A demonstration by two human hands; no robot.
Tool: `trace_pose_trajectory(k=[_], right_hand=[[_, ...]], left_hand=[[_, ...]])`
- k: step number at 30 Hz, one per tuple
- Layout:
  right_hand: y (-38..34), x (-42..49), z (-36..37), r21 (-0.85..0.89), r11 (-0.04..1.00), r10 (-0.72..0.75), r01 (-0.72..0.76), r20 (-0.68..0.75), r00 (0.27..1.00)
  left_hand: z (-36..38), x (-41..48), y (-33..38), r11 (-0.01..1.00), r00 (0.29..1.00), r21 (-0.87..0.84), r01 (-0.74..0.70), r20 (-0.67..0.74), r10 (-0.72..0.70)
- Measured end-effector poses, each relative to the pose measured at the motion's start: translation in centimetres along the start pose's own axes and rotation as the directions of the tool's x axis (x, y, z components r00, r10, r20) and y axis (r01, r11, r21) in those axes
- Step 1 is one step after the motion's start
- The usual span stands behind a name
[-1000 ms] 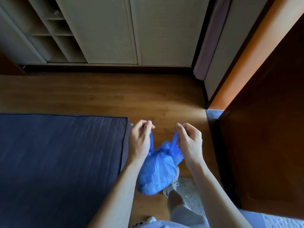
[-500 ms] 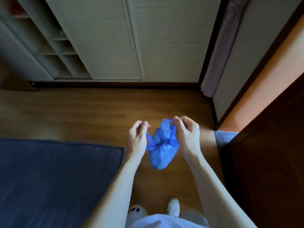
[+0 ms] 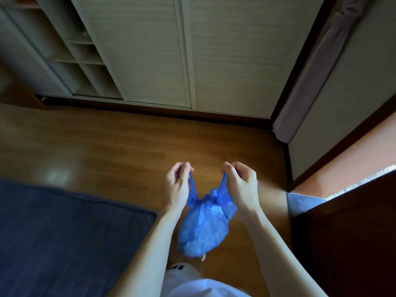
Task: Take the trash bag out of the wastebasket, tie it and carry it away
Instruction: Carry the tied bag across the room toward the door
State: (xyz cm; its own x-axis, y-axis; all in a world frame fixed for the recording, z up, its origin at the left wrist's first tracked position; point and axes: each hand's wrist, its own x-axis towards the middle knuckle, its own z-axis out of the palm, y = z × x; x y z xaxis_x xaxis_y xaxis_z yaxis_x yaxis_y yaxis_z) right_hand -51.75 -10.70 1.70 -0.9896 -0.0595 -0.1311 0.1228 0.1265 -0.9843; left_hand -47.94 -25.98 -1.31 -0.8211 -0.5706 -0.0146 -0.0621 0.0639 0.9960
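Note:
A small blue trash bag (image 3: 202,228), full and rounded, hangs in front of me above the wooden floor. Its top is gathered, and two stretched ends rise from it like ears. My left hand (image 3: 176,185) pinches the left end between thumb and fingers. My right hand (image 3: 241,185) pinches the right end the same way. The two hands are held apart, so the ends are drawn taut. No wastebasket is in view.
A dark blue mat (image 3: 64,236) covers the floor at the left. Pale sliding closet doors (image 3: 167,50) and open shelves (image 3: 83,52) stand ahead. A dark wooden door (image 3: 351,243) is at the right, with a pink folded umbrella (image 3: 315,78) leaning in the corner.
The bag was bunched high between my close hands half a second ago. Now it hangs lower, and my hands have spread apart, pulling the two ends taut.

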Motion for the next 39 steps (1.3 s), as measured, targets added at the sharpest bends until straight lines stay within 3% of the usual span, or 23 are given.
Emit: trace_pose_trajectory(k=[4, 14, 23, 33, 39], right_hand=[[-1.4, 5.6, 2.9, -0.055, 0.998, 0.021, -0.020, 0.016, 1.000], [-6.3, 20.4, 11.9, -0.008, 1.000, -0.005, 0.005, 0.013, 1.000], [-7.4, 29.1, 19.0, 0.043, 0.998, 0.050, -0.054, 0.088, 0.995], [-9.6, 41.0, 28.2, -0.012, 0.999, 0.040, -0.039, 0.348, 0.937], [-12.3, 48.5, 35.2, -0.060, 0.998, 0.010, 0.028, 0.559, 0.829]], left_hand=[[0.5, 6.1, -0.4, 1.000, 1.000, 0.005, -0.020, -0.012, 0.020], [0.1, 24.3, 1.4, 0.995, 0.997, -0.094, -0.016, -0.070, 0.009], [-2.0, 33.6, 1.0, 0.996, 0.989, -0.084, 0.018, -0.146, -0.030], [-3.8, 44.9, 1.0, 0.996, 0.954, -0.074, 0.059, -0.291, -0.078], [-4.3, 52.4, 2.5, 0.987, 0.853, -0.095, 0.126, -0.497, -0.157]])
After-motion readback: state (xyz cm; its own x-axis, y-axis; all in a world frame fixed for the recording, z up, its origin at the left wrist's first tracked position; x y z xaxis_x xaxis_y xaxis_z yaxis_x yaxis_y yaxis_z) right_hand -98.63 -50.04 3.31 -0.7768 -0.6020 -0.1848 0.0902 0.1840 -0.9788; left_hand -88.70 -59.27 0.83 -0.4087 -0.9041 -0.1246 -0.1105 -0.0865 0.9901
